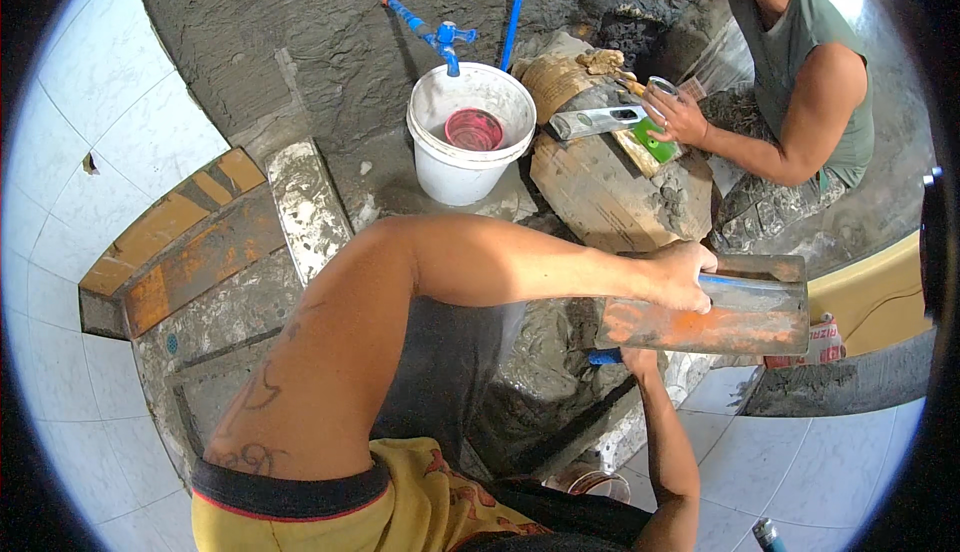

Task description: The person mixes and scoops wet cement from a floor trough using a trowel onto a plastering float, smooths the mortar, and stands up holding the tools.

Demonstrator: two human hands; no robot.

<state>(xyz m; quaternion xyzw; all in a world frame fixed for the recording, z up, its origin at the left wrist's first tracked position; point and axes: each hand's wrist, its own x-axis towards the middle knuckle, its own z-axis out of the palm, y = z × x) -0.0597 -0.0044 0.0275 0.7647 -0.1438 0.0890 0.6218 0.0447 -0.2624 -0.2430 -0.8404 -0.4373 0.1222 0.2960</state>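
My remote left hand (685, 278) is gripping a plastering trowel (745, 314); it is mostly hiding the right hand (641, 361); I cannot tell that one's grip.

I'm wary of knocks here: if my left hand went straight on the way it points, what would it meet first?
Beyond the float it holds, the left hand seems lined up with the yellow curved surface at the right, though depth is unclear.
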